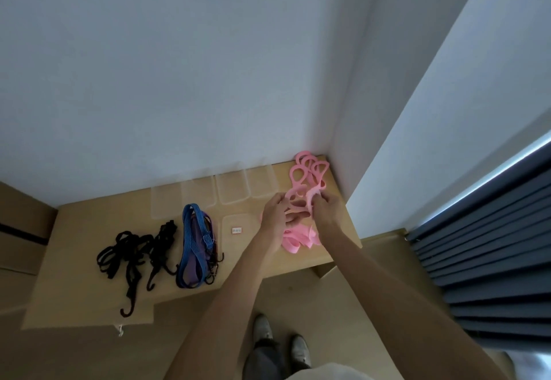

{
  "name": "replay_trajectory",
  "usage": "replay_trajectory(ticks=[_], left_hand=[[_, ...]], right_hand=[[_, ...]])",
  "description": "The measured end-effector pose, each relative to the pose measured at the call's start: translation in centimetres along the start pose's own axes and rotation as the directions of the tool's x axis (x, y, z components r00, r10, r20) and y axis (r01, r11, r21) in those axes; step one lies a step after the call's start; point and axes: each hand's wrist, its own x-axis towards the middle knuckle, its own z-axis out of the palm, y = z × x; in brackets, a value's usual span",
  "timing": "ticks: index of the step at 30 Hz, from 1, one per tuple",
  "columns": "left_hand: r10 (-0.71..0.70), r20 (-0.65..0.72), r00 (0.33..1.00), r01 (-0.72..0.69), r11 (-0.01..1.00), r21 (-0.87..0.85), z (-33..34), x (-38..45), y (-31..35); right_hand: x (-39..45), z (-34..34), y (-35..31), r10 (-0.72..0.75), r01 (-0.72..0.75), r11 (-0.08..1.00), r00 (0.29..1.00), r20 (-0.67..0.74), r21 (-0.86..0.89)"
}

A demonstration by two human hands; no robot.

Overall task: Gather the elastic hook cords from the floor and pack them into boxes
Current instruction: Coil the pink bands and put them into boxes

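Both hands gripping the pink looped band (308,181) at the far right of the surface (89,260): left hand (275,215) and right hand (328,211) apparently pinching its middle. Lying to the left: blue hook cord (192,248), then black hook cords (134,256). Standing behind: clear boxes (231,190).

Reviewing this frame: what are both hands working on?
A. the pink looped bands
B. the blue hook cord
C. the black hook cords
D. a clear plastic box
A: the left hand and the right hand both grip the pink looped bands near the wall corner; the black cords and blue cord lie untouched.
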Motion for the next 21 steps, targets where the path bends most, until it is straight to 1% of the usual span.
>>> replay_trajectory(ticks=[2,3,5,7,8,9,11,13,14,16,18,19,20,21], left_hand=[[0.042,0.03,0.999,-0.044,0.997,0.06,0.9,-1.0,-0.1],[0.056,0.043,0.998,-0.06,0.993,0.1,1.2,-1.3,-0.1],[0.093,0.066,0.994,-0.104,0.974,0.2,1.5,-2.0,0.1],[0.141,0.066,0.988,-0.155,0.932,0.329,1.1,-2.6,0.2],[0.159,0.054,0.986,-0.167,0.914,0.368,0.7,-2.7,0.2],[0.16,0.036,0.986,-0.162,0.915,0.371,0.3,-2.8,0.3],[0.13,-0.015,0.991,-0.119,0.942,0.312,-0.6,-3.1,0.8],[0.114,-0.043,0.993,-0.102,0.972,0.214,-1.3,-3.4,1.5],[0.11,-0.041,0.993,-0.103,0.984,0.144,-1.6,-3.6,1.8],[0.101,-0.039,0.994,-0.101,0.995,-0.001,-2.1,-3.8,2.5],[0.105,-0.063,0.992,-0.109,0.991,-0.074,-2.7,-3.9,3.1],[0.109,-0.085,0.99,-0.114,0.991,-0.065,-3.0,-3.9,3.2],[0.119,-0.113,0.986,-0.122,0.992,-0.025,-3.3,-3.8,3.2],[0.134,-0.145,0.98,-0.128,0.991,0.047,-3.8,-3.7,3.1]], right_hand=[[-0.2,-0.6,0.2,-0.095,0.087,0.985,0.994,-0.049,-0.151],[-0.3,-0.8,0.2,-0.144,0.133,0.972,0.989,-0.04,-0.193],[-0.7,-0.8,0.5,-0.235,0.23,0.943,0.972,0.01,-0.239],[-1.0,-0.8,0.6,-0.262,0.266,0.933,0.964,0.05,-0.241],[-1.2,-0.8,0.5,-0.241,0.251,0.944,0.968,0.07,-0.215],[-1.4,-0.9,0.4,-0.192,0.206,0.967,0.976,0.105,-0.152],[-1.8,-1.2,0.2,-0.082,0.076,0.996,0.971,0.227,0.038],[-2.0,-1.4,0.4,-0.003,-0.07,0.982,0.925,0.379,0.177],[-2.1,-1.3,0.6,0.024,-0.141,0.964,0.89,0.456,0.224],[-2.0,-1.2,0.9,0.035,-0.213,0.949,0.803,0.594,0.233],[-1.9,-0.9,1.1,-0.008,-0.207,0.953,0.711,0.703,0.22],[-1.9,-0.7,1.2,-0.023,-0.207,0.954,0.674,0.738,0.218],[-2.0,-0.6,1.1,-0.025,-0.211,0.954,0.653,0.757,0.213],[-2.1,-0.4,1.1,-0.014,-0.201,0.961,0.648,0.761,0.189]])
